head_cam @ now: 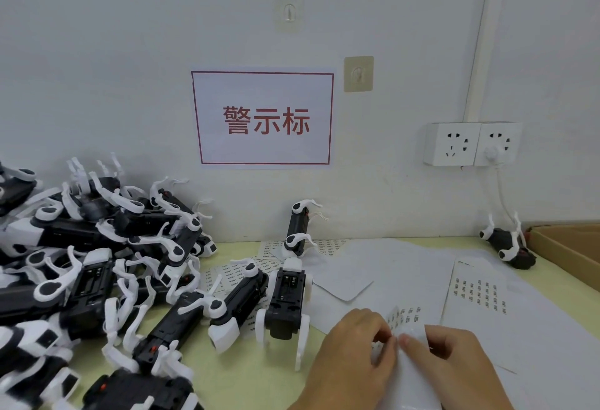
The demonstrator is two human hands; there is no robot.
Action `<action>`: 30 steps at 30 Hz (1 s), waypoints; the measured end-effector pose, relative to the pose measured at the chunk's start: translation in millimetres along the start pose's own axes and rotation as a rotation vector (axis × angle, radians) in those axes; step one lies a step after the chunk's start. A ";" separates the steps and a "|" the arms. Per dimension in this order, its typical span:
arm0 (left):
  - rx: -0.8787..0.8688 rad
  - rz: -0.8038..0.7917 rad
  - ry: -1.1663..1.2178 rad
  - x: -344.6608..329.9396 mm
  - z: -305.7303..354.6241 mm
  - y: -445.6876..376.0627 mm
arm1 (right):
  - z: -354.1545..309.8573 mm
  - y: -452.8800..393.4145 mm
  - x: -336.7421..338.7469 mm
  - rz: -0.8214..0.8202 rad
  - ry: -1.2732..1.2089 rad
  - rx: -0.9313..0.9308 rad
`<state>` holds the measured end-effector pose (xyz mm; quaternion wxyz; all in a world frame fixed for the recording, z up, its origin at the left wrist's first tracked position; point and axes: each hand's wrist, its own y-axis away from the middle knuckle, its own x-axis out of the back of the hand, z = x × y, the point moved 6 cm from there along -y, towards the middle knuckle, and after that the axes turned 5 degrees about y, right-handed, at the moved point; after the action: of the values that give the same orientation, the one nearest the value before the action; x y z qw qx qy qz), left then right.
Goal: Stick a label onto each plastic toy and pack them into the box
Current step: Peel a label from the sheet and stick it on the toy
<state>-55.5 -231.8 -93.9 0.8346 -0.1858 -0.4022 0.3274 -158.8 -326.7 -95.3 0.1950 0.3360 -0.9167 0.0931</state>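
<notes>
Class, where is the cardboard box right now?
In the head view, the box sits at the far right edge of the table, by the wall, just right of a lone toy.

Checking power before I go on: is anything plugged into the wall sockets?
Yes, one is in use. The right socket holds a white plug with its cord hanging down; the left socket is bare.

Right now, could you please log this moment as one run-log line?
step: peeling label | left hand: pinching label sheet | right hand: fingers on sheet | toy pile: left | box: right edge
</notes>
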 end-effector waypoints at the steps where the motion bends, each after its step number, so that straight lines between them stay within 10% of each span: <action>1: 0.004 -0.002 -0.002 -0.2 -0.5 -0.1 | -0.2 -0.1 -0.3 0.001 0.004 -0.004; 30: 0.207 -0.025 0.224 5.2 -4.5 -2.9 | -2.3 -2.8 4.0 0.049 0.191 0.100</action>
<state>-48.3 -230.4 -92.1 0.8931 -0.1290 -0.2727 0.3338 -159.1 -330.4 -91.4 0.2620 0.3123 -0.8962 0.1750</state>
